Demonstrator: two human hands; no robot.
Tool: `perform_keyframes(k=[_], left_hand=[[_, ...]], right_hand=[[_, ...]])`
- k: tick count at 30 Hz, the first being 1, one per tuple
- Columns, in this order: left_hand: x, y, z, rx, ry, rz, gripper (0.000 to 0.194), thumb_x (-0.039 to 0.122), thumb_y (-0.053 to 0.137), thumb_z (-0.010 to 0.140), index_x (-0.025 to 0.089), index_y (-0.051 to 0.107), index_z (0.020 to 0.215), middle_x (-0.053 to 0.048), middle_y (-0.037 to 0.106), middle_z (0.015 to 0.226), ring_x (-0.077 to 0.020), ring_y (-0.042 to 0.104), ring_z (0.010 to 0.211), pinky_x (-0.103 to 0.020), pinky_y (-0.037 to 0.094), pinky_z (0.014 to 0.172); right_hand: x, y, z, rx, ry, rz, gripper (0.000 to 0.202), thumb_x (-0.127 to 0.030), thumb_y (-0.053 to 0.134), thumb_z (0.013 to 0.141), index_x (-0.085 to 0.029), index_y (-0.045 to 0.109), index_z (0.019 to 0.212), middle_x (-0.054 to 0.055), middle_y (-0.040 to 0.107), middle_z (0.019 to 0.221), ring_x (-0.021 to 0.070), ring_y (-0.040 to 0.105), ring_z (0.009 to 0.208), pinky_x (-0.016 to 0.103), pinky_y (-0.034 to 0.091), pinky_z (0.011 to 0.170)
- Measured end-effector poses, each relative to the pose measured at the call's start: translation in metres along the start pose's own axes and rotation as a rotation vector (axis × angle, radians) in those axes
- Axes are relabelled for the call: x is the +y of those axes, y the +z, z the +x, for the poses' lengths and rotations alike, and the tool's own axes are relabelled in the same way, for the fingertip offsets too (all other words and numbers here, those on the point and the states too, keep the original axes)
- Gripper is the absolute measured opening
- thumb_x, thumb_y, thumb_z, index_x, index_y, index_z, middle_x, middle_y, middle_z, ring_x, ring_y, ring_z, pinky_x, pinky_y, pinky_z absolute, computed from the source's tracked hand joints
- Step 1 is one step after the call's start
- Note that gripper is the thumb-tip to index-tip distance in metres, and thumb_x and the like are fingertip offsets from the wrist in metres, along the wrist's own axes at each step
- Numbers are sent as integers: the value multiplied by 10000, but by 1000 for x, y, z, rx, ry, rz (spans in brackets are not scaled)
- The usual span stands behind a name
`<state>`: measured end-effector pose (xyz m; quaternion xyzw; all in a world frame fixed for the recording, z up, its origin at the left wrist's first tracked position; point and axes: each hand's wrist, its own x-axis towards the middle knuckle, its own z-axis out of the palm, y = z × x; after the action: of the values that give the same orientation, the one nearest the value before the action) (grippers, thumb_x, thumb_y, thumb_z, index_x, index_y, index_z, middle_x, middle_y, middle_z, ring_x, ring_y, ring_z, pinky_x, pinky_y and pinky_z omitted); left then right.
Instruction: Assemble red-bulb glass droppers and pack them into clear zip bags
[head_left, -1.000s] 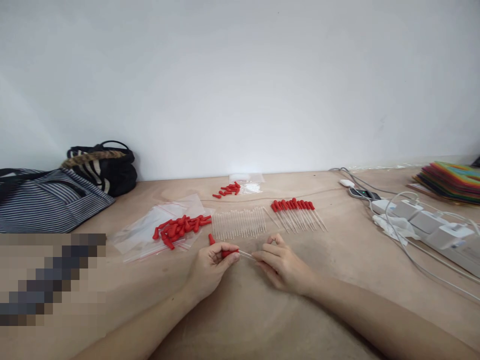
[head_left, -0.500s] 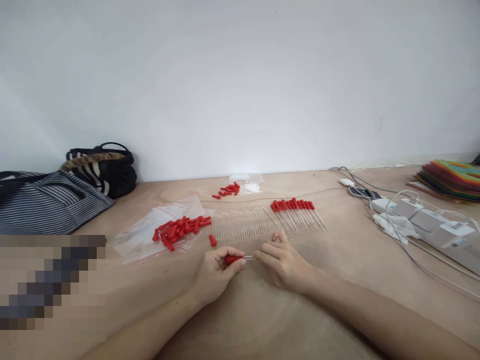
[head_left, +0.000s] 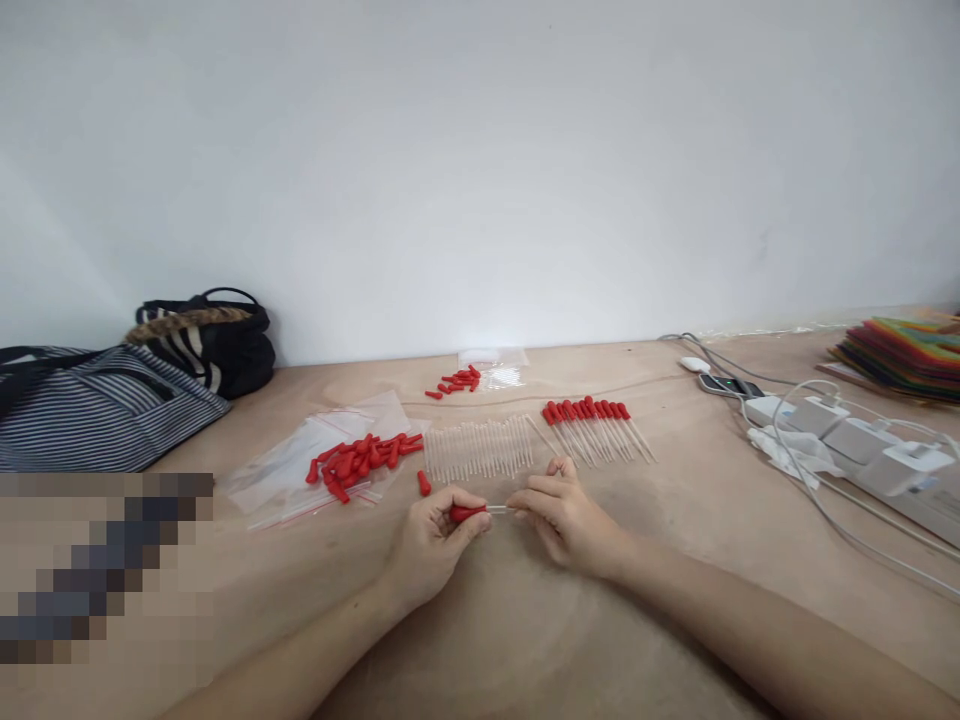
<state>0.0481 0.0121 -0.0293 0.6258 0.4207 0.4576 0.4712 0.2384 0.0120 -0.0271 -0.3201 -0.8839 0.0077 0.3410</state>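
Note:
Between the fingers and thumb of my left hand (head_left: 439, 535) is a red rubber dropper bulb (head_left: 466, 513), lying sideways. A clear glass dropper tube (head_left: 497, 510) runs from the bulb's mouth to my right hand (head_left: 562, 520), whose fingers pinch its other end. How deep the tube sits in the bulb is hidden. Just beyond my left hand lies a single loose red bulb (head_left: 424, 483). A row of clear tubes (head_left: 478, 450) is laid out past my hands. To their right lies a row of droppers with red bulbs fitted (head_left: 592, 425).
Several loose red bulbs (head_left: 360, 462) lie on clear plastic bags (head_left: 277, 470) at left. Farther back are more red bulbs (head_left: 457, 380) and a small bag (head_left: 495, 358). Striped bags (head_left: 112, 400) stand at far left. Chargers (head_left: 855, 440) with cables and coloured sheets (head_left: 896, 360) are at right.
Both hands stay nearly in place, the bulb and tube still held between them. The right fingers have shifted very slightly. The whole view has moved a little.

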Motion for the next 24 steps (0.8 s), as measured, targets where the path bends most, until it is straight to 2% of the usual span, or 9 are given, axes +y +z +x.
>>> perform_keyframes(k=[6,12,14,16,18,19,21,22,24], left_hand=[[7,-1,-1,-36,-82,-30,187,295,695,597,148,614,679,9,614,555,-118,567,517,-237,480,529],[5,-2,1,-72,-105,-52,209,312,696,598,145,601,681,10,614,562,-113,566,514,-243,485,544],[3,-5,1,-123,-111,-3,205,310,668,633,147,606,741,-2,631,609,-127,588,561,-260,496,582],[3,-12,3,-152,-75,128,276,303,637,666,157,603,898,-22,648,718,-149,608,640,-288,505,634],[4,-24,6,-104,56,361,397,297,620,682,185,559,1059,-43,631,859,-168,604,719,-317,500,683],[5,-31,8,-48,160,507,412,299,615,688,199,553,1082,-52,607,920,-178,591,760,-331,489,715],[7,-47,13,74,337,728,310,303,584,713,203,596,1007,-65,566,963,-205,556,861,-356,449,800],[8,-54,16,109,394,797,238,301,564,725,201,618,934,-61,562,918,-214,541,885,-359,431,825],[9,-65,20,114,409,894,164,296,540,734,199,632,829,-53,555,841,-216,536,859,-352,426,817]], right_hand=[[2,-4,1,-15,14,32,215,-130,371,827,-164,583,811,0,572,665,99,463,609,297,216,712],[0,-3,1,-1,9,53,215,-135,374,830,-161,587,814,-2,584,667,95,462,598,300,210,716],[1,-5,1,-12,4,24,213,-145,384,828,-167,595,812,-3,589,657,100,468,606,313,205,732],[7,-10,2,-18,32,-27,196,-164,410,817,-180,604,801,4,607,665,118,484,650,330,197,754],[20,-16,2,9,155,-99,179,-184,438,803,-193,615,790,16,633,705,144,497,717,344,190,772],[28,-20,1,41,263,-145,178,-193,444,799,-197,621,787,22,643,728,154,500,742,349,188,778],[48,-26,0,134,547,-273,187,-221,448,790,-198,632,767,30,653,747,171,506,761,361,185,773],[58,-28,0,156,684,-338,200,-237,442,788,-194,635,751,37,654,743,183,508,770,367,185,766],[74,-31,-2,123,858,-426,238,-253,414,792,-193,640,749,50,656,748,206,510,793,373,185,748]])
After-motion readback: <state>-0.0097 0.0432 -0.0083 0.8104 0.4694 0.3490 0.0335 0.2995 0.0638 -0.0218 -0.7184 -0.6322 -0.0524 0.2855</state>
